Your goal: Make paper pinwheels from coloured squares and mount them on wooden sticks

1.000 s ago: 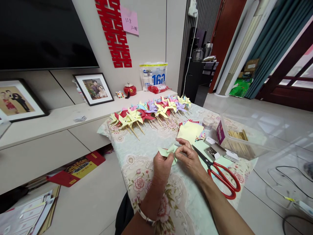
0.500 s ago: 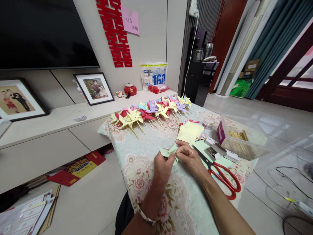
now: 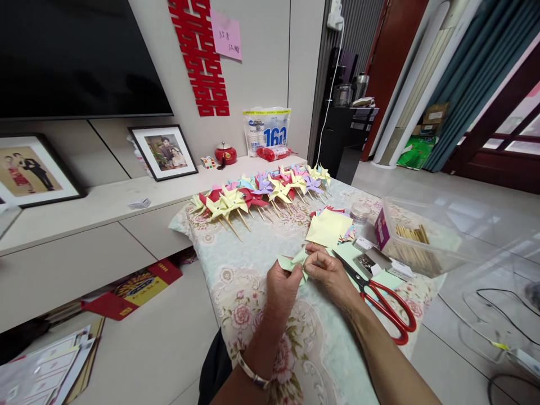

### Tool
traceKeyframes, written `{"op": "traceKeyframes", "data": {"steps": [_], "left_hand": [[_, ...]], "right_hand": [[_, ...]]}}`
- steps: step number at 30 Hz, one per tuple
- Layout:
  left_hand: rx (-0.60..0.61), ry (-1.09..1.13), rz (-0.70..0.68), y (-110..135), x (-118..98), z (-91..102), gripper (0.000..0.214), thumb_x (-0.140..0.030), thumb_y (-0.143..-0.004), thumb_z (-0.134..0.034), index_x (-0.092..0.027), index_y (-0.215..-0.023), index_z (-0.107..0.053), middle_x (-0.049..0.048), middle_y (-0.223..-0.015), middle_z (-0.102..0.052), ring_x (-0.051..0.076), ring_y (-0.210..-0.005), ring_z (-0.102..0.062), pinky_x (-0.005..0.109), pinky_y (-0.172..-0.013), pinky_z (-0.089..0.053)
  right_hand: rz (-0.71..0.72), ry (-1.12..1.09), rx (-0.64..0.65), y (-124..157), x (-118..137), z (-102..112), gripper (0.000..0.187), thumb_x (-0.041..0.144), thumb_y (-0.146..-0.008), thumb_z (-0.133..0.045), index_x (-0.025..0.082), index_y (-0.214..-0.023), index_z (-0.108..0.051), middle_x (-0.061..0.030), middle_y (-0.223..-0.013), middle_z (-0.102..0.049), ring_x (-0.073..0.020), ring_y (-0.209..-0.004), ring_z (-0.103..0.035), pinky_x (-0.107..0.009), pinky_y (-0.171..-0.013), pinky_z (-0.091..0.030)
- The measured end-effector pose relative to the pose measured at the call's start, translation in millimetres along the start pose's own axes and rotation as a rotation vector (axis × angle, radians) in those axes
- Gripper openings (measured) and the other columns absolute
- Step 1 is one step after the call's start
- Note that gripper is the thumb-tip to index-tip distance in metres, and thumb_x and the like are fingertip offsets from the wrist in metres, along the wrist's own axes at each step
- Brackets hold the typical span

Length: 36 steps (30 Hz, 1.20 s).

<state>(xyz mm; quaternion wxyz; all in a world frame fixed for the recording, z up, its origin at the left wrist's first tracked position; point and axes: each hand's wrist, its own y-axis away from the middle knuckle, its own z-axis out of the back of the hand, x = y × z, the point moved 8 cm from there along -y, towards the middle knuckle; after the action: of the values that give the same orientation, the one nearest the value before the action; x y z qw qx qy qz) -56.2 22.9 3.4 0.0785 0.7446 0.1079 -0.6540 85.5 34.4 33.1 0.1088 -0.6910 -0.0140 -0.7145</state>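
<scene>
Pale green paper [image 3: 288,263], partly folded like a pinwheel head, is pinched in my left hand [image 3: 282,287] above the flowered tablecloth. My right hand [image 3: 327,271] grips the paper's right side with thumb and fingers, close against the left fingertips. Fingers cover the middle of the paper. Just right of my right hand lie scissors [image 3: 386,306] with red handles, on green paper sheets. By the blades sits a small open box of metal pins [image 3: 368,264]. A stack of coloured paper squares [image 3: 329,228], yellow on top, lies beyond my hands.
Several finished pinwheels [image 3: 253,197] on sticks cover the table's far side. At the right stands a clear plastic tub [image 3: 439,247] holding wooden sticks [image 3: 411,233]. A small round clear container [image 3: 359,212] is near it. Behind the table runs a white cabinet [image 3: 101,208] with framed photos.
Both hands stay on the green paper, with only slight finger movement. The whole view has shifted very slightly.
</scene>
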Motion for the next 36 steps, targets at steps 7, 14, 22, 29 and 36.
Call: {"op": "traceKeyframes", "data": {"steps": [7, 14, 22, 29, 36], "left_hand": [[-0.004, -0.008, 0.009, 0.1, -1.2, 0.4, 0.016, -0.029, -0.064, -0.072, -0.017, -0.070, -0.063, -0.0015, -0.059, -0.064, 0.014, -0.054, -0.056, 0.024, -0.055, -0.045], [-0.005, -0.008, 0.014, 1.8, -4.4, -0.5, 0.016, -0.027, -0.063, -0.073, -0.016, -0.071, -0.065, -0.0011, -0.060, -0.066, 0.014, -0.053, -0.057, 0.024, -0.054, -0.045], [-0.014, -0.013, -0.005, 0.6, 1.5, 0.3, 0.015, -0.027, -0.066, -0.071, -0.016, -0.074, -0.066, -0.0008, -0.063, -0.067, 0.014, -0.057, -0.058, 0.023, -0.056, -0.046], [-0.044, 0.037, 0.027, 1.9, -2.3, 1.6, 0.018, -0.028, -0.063, -0.072, -0.015, -0.074, -0.068, -0.0006, -0.065, -0.068, 0.015, -0.060, -0.060, 0.024, -0.059, -0.047], [-0.026, 0.070, 0.049, 1.6, -0.8, -0.5, 0.018, -0.028, -0.062, -0.072, -0.015, -0.075, -0.067, -0.0012, -0.064, -0.068, 0.014, -0.059, -0.059, 0.024, -0.058, -0.047]], "right_hand": [[0.021, 0.056, 0.007, -0.8, 0.8, 1.5, 0.020, 0.038, -0.075, -0.074, 0.021, -0.068, -0.069, -0.0109, -0.127, -0.057, -0.0296, -0.129, -0.046, -0.037, -0.097, -0.037], [0.005, 0.053, -0.003, -0.9, -1.4, 3.0, 0.019, 0.036, -0.074, -0.074, 0.020, -0.067, -0.069, -0.0109, -0.122, -0.059, -0.0303, -0.123, -0.050, -0.039, -0.096, -0.036], [0.069, 0.088, -0.065, 0.7, 7.2, -1.0, 0.018, 0.034, -0.075, -0.071, 0.022, -0.064, -0.065, -0.0072, -0.096, -0.066, -0.0289, -0.115, -0.053, -0.038, -0.095, -0.038], [0.074, 0.047, -0.114, 2.1, 1.4, -3.0, 0.014, 0.033, -0.076, -0.072, 0.022, -0.071, -0.065, -0.0037, -0.089, -0.067, -0.0251, -0.096, -0.060, -0.036, -0.088, -0.043], [0.024, -0.171, -0.130, -0.7, -12.7, -3.1, 0.064, 0.030, -0.072, -0.079, 0.026, -0.131, -0.058, -0.0034, -0.105, -0.069, -0.0226, -0.099, -0.065, -0.036, -0.090, -0.047]]}}
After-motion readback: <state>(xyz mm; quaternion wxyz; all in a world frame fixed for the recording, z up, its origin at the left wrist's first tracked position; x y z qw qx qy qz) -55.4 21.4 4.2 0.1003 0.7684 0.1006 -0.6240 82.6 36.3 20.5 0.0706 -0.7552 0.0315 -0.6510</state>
